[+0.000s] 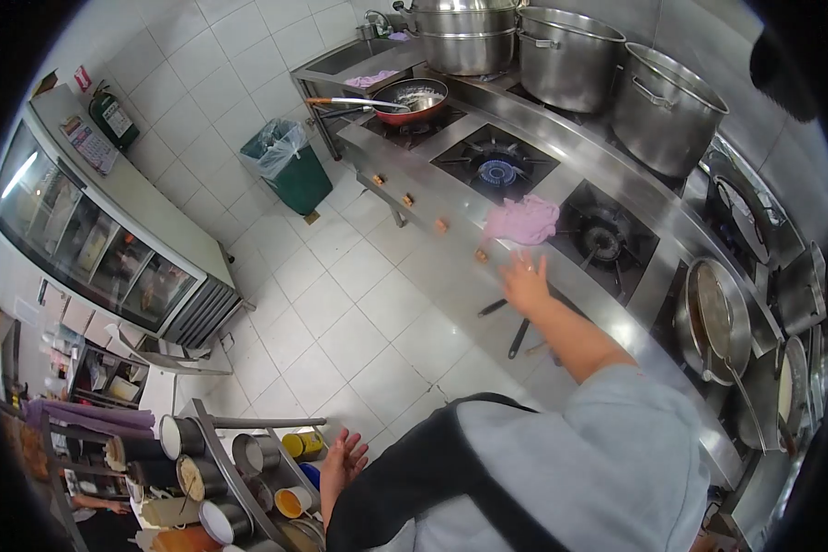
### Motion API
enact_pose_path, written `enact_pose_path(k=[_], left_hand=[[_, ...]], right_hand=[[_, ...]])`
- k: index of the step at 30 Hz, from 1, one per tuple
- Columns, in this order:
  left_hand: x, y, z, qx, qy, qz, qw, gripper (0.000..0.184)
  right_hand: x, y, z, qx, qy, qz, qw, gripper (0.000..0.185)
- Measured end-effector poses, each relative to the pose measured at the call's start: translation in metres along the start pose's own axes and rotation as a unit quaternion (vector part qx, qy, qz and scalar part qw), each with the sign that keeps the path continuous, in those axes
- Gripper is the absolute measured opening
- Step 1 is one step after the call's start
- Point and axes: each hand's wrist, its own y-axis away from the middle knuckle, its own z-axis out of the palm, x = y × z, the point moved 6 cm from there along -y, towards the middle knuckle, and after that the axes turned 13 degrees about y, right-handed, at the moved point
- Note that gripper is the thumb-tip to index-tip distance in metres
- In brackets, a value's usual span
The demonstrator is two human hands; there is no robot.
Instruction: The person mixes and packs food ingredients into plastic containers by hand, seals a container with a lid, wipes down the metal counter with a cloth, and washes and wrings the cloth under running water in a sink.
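My right hand (524, 283) reaches over the front edge of the steel stove, fingers spread and nothing in them. Just beyond its fingertips a crumpled pink cloth (524, 219) lies on the stove top, between a lit burner with a blue flame (497, 173) and an unlit burner (603, 241). My left hand (342, 460) is low at my side near a rack of containers, palm turned up and fingers loosely bent, holding nothing.
A red wok (412, 101) with a ladle sits on the far burner. Large steel pots (570, 69) line the back; a strainer (722, 313) rests on a pan at right. Left are a green bin (294, 179), a glass-door fridge (92, 239) and a rack (234, 442). Pan handles (519, 340) jut below the stove.
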Motion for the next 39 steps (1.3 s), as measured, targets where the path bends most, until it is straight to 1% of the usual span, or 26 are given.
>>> enact_pose_path(k=[4,5,6,7,8,9,12,13,14,16,17,19,20,22,23,24,26,28,30,31,32,33,34,35,38,39], left_hand=[[0.014,-0.013,0.0,0.041,-0.018,-0.052,0.998,0.056],[0.019,-0.022,0.002,0.051,-0.009,-0.048,0.998,0.056],[0.025,-0.032,0.006,0.053,-0.04,-0.03,0.997,0.054],[0.034,-0.037,0.006,0.067,-0.064,-0.005,0.996,0.052],[0.045,-0.036,0.02,0.116,-0.094,0.007,0.989,0.048],[0.052,-0.039,0.028,0.119,-0.106,0.022,0.987,0.046],[0.048,-0.046,0.044,0.144,-0.123,0.075,0.979,0.047],[0.042,-0.053,0.049,0.139,-0.142,0.084,0.976,0.045],[0.043,-0.049,0.066,0.122,-0.142,0.108,0.976,0.044],[0.025,-0.068,0.082,0.108,-0.121,0.07,0.984,0.049],[0.025,-0.073,0.103,0.074,-0.121,0.073,0.987,0.058],[0.034,-0.075,0.145,0.074,-0.095,0.114,0.986,0.069],[0.038,-0.076,0.163,0.071,-0.077,0.139,0.985,0.073],[0.039,-0.079,0.197,0.003,0.116,0.142,0.983,0.072],[0.039,-0.091,0.203,-0.059,0.179,0.203,0.961,0.07],[0.037,-0.094,0.197,-0.048,0.186,0.214,0.958,0.07],[0.045,-0.084,0.177,0.002,0.226,0.308,0.924,0.064],[0.06,-0.041,0.179,0.032,0.275,0.335,0.9,0.057],[0.067,-0.007,0.182,0.064,0.241,0.292,0.923,0.051],[0.066,-0.002,0.182,0.06,0.221,0.279,0.933,0.05],[0.067,0.003,0.181,0.061,0.222,0.287,0.93,0.05],[0.066,0.007,0.182,0.051,0.187,0.287,0.938,0.05],[0.064,0.01,0.183,0.043,0.155,0.286,0.945,0.05],[0.059,0.009,0.176,0.041,0.127,0.281,0.95,0.049],[0.049,0.048,0.157,0.079,0.167,0.317,0.93,0.049],[0.04,0.057,0.144,0.096,0.194,0.336,0.917,0.049]], right_hand=[[0.04,-0.063,-0.012,0.059,0.03,0.095,0.993,0.037],[0.05,-0.077,-0.015,0.071,0.046,0.114,0.99,0.035],[0.065,-0.087,-0.023,0.0,0.02,0.164,0.986,0.033],[0.083,-0.103,0.017,0.027,0.076,0.163,0.983,0.028],[0.08,-0.114,0.024,0.018,0.054,0.091,0.994,0.028],[0.077,-0.123,0.031,0.006,0.027,0.02,0.999,0.029],[0.083,-0.163,0.077,0.081,-0.178,-0.039,0.98,0.029],[0.062,-0.173,0.069,0.003,-0.431,-0.029,0.902,0.027],[0.033,-0.174,0.029,0.001,-0.424,-0.066,0.903,0.023],[-0.033,-0.181,-0.007,-0.096,-0.556,-0.171,0.808,0.016],[-0.076,-0.174,-0.028,-0.116,-0.549,-0.223,0.797,0.016],[-0.147,-0.135,-0.068,-0.232,-0.681,-0.27,0.64,0.013],[-0.172,-0.108,-0.094,-0.258,-0.637,-0.323,0.65,0.014],[-0.212,-0.07,-0.132,-0.282,-0.587,-0.389,0.651,0.016],[-0.23,-0.045,-0.152,-0.263,-0.516,-0.519,0.629,0.02],[-0.238,-0.024,-0.161,-0.236,-0.435,-0.636,0.592,0.024],[-0.253,-0.043,-0.159,-0.247,-0.484,-0.625,0.561,0.031],[-0.261,-0.044,-0.169,-0.257,-0.532,-0.61,0.528,0.04],[-0.258,-0.046,-0.195,-0.118,-0.513,-0.593,0.609,0.051],[-0.265,-0.035,-0.191,-0.237,-0.52,-0.593,0.567,0.059],[-0.276,-0.031,-0.168,-0.302,-0.516,-0.58,0.553,0.044],[-0.283,-0.02,-0.164,-0.291,-0.448,-0.624,0.57,0.031],[-0.289,-0.01,-0.162,-0.277,-0.376,-0.665,0.583,0.02],[-0.289,-0.002,-0.171,-0.188,-0.4,-0.685,0.579,0.01],[-0.305,-0.007,-0.174,-0.2,-0.426,-0.643,0.605,0.013],[-0.306,-0.003,-0.188,-0.191,-0.451,-0.646,0.586,0.015]])
